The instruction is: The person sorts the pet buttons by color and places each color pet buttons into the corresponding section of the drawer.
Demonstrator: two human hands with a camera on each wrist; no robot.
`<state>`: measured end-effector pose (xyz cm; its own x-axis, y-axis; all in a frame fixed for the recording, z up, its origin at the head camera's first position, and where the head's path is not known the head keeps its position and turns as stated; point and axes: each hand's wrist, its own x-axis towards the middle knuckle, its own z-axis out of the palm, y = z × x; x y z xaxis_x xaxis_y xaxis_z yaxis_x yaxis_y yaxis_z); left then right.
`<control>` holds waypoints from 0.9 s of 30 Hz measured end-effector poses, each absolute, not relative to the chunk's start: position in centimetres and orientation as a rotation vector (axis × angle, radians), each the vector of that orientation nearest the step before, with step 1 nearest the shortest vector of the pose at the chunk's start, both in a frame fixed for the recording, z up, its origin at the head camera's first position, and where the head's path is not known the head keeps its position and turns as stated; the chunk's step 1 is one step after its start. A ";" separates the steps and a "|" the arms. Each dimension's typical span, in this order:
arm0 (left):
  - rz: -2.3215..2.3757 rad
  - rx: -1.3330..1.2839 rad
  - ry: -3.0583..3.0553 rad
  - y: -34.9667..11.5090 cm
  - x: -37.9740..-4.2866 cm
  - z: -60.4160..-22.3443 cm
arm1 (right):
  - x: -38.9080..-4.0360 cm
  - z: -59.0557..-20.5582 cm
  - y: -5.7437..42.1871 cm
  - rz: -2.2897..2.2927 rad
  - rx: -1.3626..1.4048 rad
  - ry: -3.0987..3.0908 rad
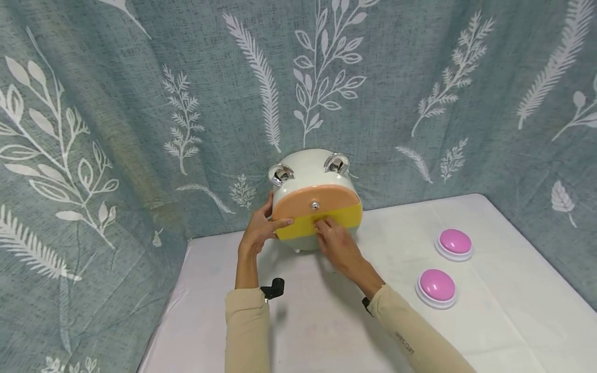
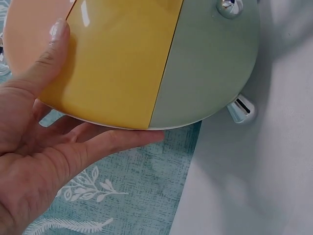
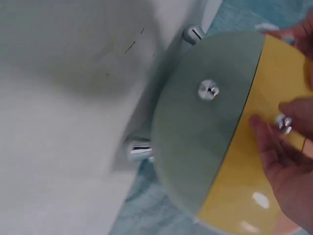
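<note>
A rounded drawer box [image 1: 305, 158] with two silver ears stands on the table against the curtain. Its front has an orange drawer [image 1: 294, 203] on top, a yellow drawer [image 1: 298, 228] in the middle and a green drawer [image 2: 210, 63] below. My left hand [image 1: 258, 228] grips the box's left side, thumb on the front and fingers along the curved wall. The right hand [image 1: 338, 246] has its thumb and fingers curled at the yellow drawer's silver knob [image 3: 283, 123]. All three drawer fronts look flush.
Two pink push buttons [image 1: 437, 285] with white bases sit on the white table [image 1: 494, 311] to the right. A leaf-patterned curtain [image 1: 396, 62] hangs behind and along both sides. Short silver feet [image 2: 242, 108] carry the box.
</note>
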<state>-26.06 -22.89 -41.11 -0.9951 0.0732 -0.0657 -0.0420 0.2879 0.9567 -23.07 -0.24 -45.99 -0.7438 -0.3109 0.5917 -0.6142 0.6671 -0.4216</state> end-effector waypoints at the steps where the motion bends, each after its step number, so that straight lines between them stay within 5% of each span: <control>1: 1.813 0.032 2.443 -22.9 -26.0 -41.1 | -23.0 -46.2 0.0 0.871 0.707 -2.401; 18: 1.822 0.045 2.410 -22.5 -26.2 -41.2 | -22.6 -49.4 -0.6 0.906 0.548 -2.724; 27: 1.839 0.054 2.423 -23.2 -26.1 -41.3 | -19.0 -48.5 -0.4 0.887 0.643 -2.692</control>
